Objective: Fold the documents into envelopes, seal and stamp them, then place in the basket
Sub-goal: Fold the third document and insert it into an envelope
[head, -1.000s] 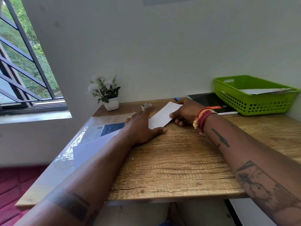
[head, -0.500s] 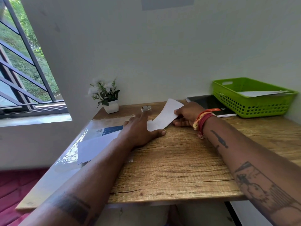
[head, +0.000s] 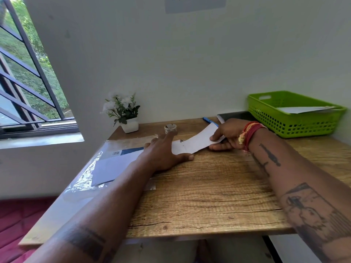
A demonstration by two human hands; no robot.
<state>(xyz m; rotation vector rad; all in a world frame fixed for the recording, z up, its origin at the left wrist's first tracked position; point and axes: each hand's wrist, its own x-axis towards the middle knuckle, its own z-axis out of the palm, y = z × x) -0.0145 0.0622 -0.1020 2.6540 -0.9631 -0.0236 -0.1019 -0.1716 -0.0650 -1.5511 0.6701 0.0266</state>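
At a wooden desk (head: 218,196), a person's right hand (head: 230,134) pinches the right end of a white envelope (head: 197,142), thumb on top and fingers beneath, holding that end off the surface at centre frame. Half a second ago the envelope stood steeper; it now lies lower and flatter, and the blue pen (head: 209,121) behind it, hidden in that earlier frame, shows again. The left hand (head: 164,154) stays spread flat, fingers straight, pressing the envelope's left end to the desk, its fingertips reaching toward a small tape roll (head: 170,128).

The desk is grained brown laminate with a dark crack near its front edge. At left of centre lies a crinkled, glossy clear plastic sleeve (head: 85,177) holding pale sheets (head: 112,168) and a blue-printed label. Red and yellow threads (head: 250,132) wrap the right wrist; both forearms carry dark tattoos.

At right of the frame sits a rectangular lime-green plastic basket (head: 266,112) with perforated walls and a cut-out handle; white paper (head: 303,109) lies inside it, slanted against the rim. A dark flat tablet-like slab (head: 235,115) lies just left of the basket. A white square pot of white flowers (head: 126,115) stands at the back, against the plain wall. A barred window (head: 28,82) fills the upper left.
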